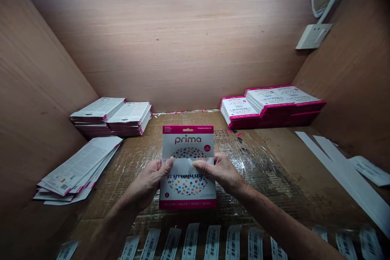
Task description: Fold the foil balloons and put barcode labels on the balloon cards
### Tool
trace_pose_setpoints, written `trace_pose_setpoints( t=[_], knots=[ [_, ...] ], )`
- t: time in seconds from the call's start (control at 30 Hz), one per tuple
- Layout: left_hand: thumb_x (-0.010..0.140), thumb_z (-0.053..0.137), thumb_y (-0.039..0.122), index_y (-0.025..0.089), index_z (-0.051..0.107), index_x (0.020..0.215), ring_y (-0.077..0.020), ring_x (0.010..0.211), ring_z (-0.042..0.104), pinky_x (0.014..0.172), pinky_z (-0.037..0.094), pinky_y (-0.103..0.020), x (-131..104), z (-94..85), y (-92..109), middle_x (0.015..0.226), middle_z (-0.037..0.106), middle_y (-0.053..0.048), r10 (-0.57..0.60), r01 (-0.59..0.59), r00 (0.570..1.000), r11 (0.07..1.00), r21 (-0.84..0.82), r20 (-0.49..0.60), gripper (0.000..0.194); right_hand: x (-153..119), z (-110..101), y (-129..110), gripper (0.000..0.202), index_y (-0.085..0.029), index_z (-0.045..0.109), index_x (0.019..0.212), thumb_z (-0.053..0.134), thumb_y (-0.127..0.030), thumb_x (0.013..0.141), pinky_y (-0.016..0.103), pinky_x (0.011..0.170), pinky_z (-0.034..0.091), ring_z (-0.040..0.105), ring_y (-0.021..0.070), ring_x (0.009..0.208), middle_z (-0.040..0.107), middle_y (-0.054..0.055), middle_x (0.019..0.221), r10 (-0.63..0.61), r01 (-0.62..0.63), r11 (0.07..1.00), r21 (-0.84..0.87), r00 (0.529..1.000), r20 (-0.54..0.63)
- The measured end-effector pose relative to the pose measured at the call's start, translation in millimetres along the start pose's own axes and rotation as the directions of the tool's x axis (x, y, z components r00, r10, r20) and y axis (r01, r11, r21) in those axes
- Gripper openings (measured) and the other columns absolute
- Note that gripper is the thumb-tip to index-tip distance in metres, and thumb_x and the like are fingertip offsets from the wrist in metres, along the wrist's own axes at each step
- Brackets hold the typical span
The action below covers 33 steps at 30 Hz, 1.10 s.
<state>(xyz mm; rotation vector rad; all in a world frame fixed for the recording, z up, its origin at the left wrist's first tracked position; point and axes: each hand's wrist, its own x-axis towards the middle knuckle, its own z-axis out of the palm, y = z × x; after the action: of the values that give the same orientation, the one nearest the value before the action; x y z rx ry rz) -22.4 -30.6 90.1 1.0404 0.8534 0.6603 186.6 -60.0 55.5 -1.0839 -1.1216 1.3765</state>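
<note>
Work surface: cardboard under shiny clear wrap. Pack lies over its near middle, between the hands, printed front to the viewer, hang hole at the far end; whether it touches the cardboard, cannot tell. Row of barcode labels on the near side.

Handling, as judged: pack looks like a small set of thin cards or flat sleeves. Light, fairly stiff together, glossy enough for layers to slide; corners could bend. Best hold: both long sides at mid-height, edges kept square, light thumb pressure on the face. White band across the middle looks like thin paper, easily creased or torn; press flat, no tugging.

Left hand grasps the pack's left side, right hand its right. Fingers curl round the sides, tips hidden behind. Thumbs on the front: left thumb over the band's left end, right thumb reaching further in, its tip on the band right of centre.
</note>
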Motion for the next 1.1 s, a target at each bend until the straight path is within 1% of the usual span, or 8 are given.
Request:
trace_pose_setpoints(
  t=[0.1, 0.23, 0.33, 0.43, 0.57, 0.73, 0.8, 1.1],
  knots=[
    [0.078, 0.072, 0.043, 0.009, 0.071, 0.086, -0.0184, 0.066, 0.068, 0.067, 0.055, -0.029, -2.2, -4.0, 4.6, 0.076, 0.075, -0.01, -0.057, 0.058, 0.996, 0.998, -0.011, 0.066, 0.034, -1.2, 0.1, -2.8, 0.039, -0.014, 0.073, 0.081, 0.08, -0.048, 0.064, 0.03, 0.063, 0.054, 0.067, 0.0184, 0.068, 0.073, 0.006, 0.078, -0.011, 0.012, 1.0, -0.009, 1.0, 0.004],
    [0.073, 0.077, 0.042, 0.01, 0.07, 0.074, -0.015, 0.061, 0.064, 0.06, 0.053, -0.023, -1.7, -4.5, 2.2, 0.069, 0.074, -0.008, -0.016, 0.016, 1.0, 1.0, 0.001, 0.017, 0.033, -0.9, 1.2, -2.0, 0.038, -0.016, 0.073, 0.083, 0.081, -0.047, 0.064, 0.03, 0.065, 0.054, 0.067, 0.0181, 0.07, 0.073, 0.005, 0.079, -0.015, 0.015, 1.0, 0.025, 1.0, 0.001],
    [0.072, 0.077, 0.044, 0.01, 0.069, 0.072, -0.0152, 0.06, 0.063, 0.057, 0.052, -0.022, -1.8, -5.0, 2.8, 0.067, 0.073, -0.007, -0.009, 0.009, 1.0, 0.999, 0.038, -0.005, 0.035, -2.3, 2.1, -2.4, 0.038, -0.016, 0.073, 0.087, 0.08, -0.047, 0.065, 0.031, 0.069, 0.055, 0.068, 0.0197, 0.075, 0.073, 0.005, 0.083, -0.02, 0.017, 0.998, 0.06, 0.998, 0.052],
    [0.072, 0.077, 0.044, 0.009, 0.071, 0.077, -0.0179, 0.063, 0.066, 0.06, 0.054, -0.025, -3.6, -5.1, 8.2, 0.072, 0.074, -0.009, -0.043, 0.041, 0.999, 0.996, 0.076, 0.025, 0.035, -4.4, 2.8, -4.0, 0.038, -0.016, 0.072, 0.089, 0.079, -0.047, 0.068, 0.033, 0.071, 0.056, 0.068, 0.0206, 0.077, 0.073, 0.006, 0.085, -0.032, 0.024, 0.996, 0.089, 0.996, 0.084],
    [0.076, 0.074, 0.042, 0.009, 0.074, 0.089, -0.0191, 0.067, 0.068, 0.065, 0.056, -0.029, -4.0, 0.4, 10.6, 0.077, 0.076, -0.01, -0.032, 0.026, 0.997, 0.997, 0.079, 0.076, 0.036, -5.9, 3.4, -4.9, 0.038, -0.015, 0.072, 0.088, 0.079, -0.046, 0.068, 0.033, 0.067, 0.056, 0.068, 0.0202, 0.073, 0.073, 0.006, 0.083, -0.015, 0.014, 0.998, 0.059, 1.0, 0.016],
    [0.069, 0.081, 0.038, 0.009, 0.076, 0.091, -0.0199, 0.064, 0.068, 0.059, 0.055, -0.026, 1.1, 10.2, 4.6, 0.073, 0.076, -0.01, 0.013, -0.009, 0.998, 0.997, 0.072, -0.06, 0.037, -5.5, 1.0, -3.8, 0.034, -0.015, 0.073, 0.082, 0.078, -0.046, 0.069, 0.031, 0.064, 0.054, 0.067, 0.0187, 0.069, 0.073, 0.005, 0.08, -0.043, 0.043, 0.999, -0.009, 0.999, 0.008],
    [0.067, 0.081, 0.038, 0.009, 0.076, 0.092, -0.0215, 0.066, 0.069, 0.06, 0.055, -0.027, 2.4, 13.0, 3.6, 0.074, 0.077, -0.01, 0.017, -0.011, 0.996, 0.997, 0.072, -0.082, 0.038, -5.4, -0.3, -3.1, 0.032, -0.016, 0.074, 0.081, 0.077, -0.045, 0.07, 0.03, 0.064, 0.054, 0.067, 0.0182, 0.069, 0.073, 0.005, 0.079, -0.058, 0.058, 0.998, -0.015, 0.998, 0.015],
    [0.074, 0.076, 0.037, 0.01, 0.073, 0.103, -0.0238, 0.07, 0.071, 0.067, 0.057, -0.033, 6.1, 19.1, -3.1, 0.081, 0.077, -0.011, 0.074, -0.072, 0.997, 0.995, 0.066, -0.022, 0.039, -11.7, -10.1, -7.1, 0.033, -0.016, 0.073, 0.085, 0.078, -0.045, 0.07, 0.031, 0.065, 0.055, 0.067, 0.0188, 0.07, 0.073, 0.005, 0.082, -0.058, 0.056, 0.997, 0.05, 0.997, 0.041]
  ],
)
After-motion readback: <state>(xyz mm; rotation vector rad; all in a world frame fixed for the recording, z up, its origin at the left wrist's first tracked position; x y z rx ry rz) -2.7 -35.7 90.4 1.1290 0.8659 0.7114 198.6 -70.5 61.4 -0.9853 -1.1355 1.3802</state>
